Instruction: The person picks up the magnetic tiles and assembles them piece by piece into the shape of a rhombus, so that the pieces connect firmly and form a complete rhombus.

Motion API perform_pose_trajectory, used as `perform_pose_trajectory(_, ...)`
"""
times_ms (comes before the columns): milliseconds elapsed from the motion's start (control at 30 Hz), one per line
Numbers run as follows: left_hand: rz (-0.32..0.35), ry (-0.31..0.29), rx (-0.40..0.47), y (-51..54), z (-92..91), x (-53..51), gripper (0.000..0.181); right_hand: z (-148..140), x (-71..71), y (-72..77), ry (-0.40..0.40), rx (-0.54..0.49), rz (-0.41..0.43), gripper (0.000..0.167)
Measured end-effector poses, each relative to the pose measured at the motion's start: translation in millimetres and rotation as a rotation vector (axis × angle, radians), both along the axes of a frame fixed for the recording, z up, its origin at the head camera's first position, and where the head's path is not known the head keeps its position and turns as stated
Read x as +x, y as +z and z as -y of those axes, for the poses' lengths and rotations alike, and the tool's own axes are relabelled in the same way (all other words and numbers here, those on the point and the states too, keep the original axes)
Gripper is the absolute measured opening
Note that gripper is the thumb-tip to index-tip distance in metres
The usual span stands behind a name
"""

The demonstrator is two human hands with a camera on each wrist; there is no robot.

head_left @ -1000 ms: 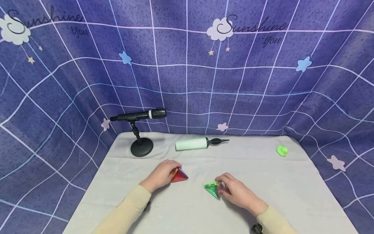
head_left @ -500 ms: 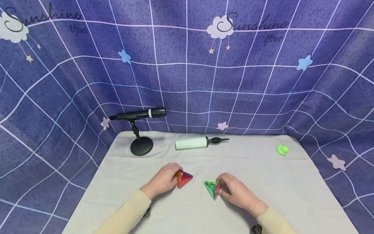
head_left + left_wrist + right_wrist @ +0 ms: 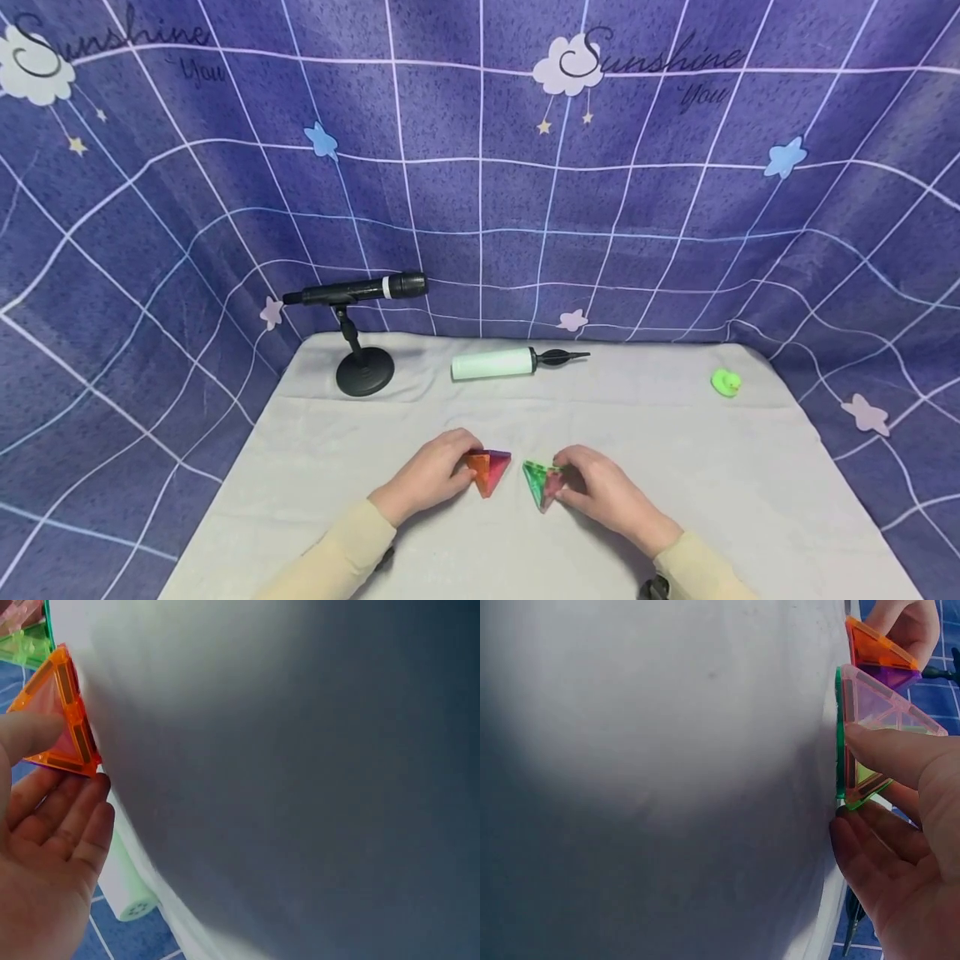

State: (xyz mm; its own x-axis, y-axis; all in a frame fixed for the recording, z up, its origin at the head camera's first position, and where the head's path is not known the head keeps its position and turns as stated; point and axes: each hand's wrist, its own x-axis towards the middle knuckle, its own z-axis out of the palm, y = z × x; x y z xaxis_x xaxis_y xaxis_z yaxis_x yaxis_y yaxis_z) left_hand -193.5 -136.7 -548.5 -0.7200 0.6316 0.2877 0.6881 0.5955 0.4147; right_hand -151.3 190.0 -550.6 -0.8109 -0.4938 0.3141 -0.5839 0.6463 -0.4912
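Note:
My left hand (image 3: 433, 472) pinches a pyramid of orange, red and purple translucent magnetic tiles (image 3: 492, 472) near the middle of the table. In the left wrist view the thumb presses the orange face (image 3: 66, 712), with fingers beneath. Across a small gap, my right hand (image 3: 609, 491) pinches a second pyramid of green and pink magnetic tiles (image 3: 538, 482). Its thumb lies on the pink face (image 3: 874, 697) in the right wrist view. Both pyramids point toward the near edge and do not touch each other.
Behind the hands lies a pale green hand pump (image 3: 492, 364) with a black nozzle. A black microphone on a stand (image 3: 364, 372) is at the back left. At the back right sits a green rubber duck (image 3: 725, 382). A purple-blue curtain (image 3: 480, 200) surrounds the white-covered table (image 3: 480, 550).
The left hand has moved right and slightly nearer with the orange-red pyramid, turning it and narrowing the gap. The right hand stays in place while its green-pink pyramid has turned slightly.

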Motion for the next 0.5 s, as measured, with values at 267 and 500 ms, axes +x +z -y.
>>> perform_pose_trajectory(267,-0.007,0.024,-0.059,2.2,-6.7,1.8,0.026,-0.9,-1.7,7.1,-0.069,0.050,0.044,0.034)
perform_pose_trajectory(500,-0.028,0.024,-0.130,4.4,-9.6,9.0,0.025,0.2,2.0,6.5,-0.071,0.064,0.091,0.031)
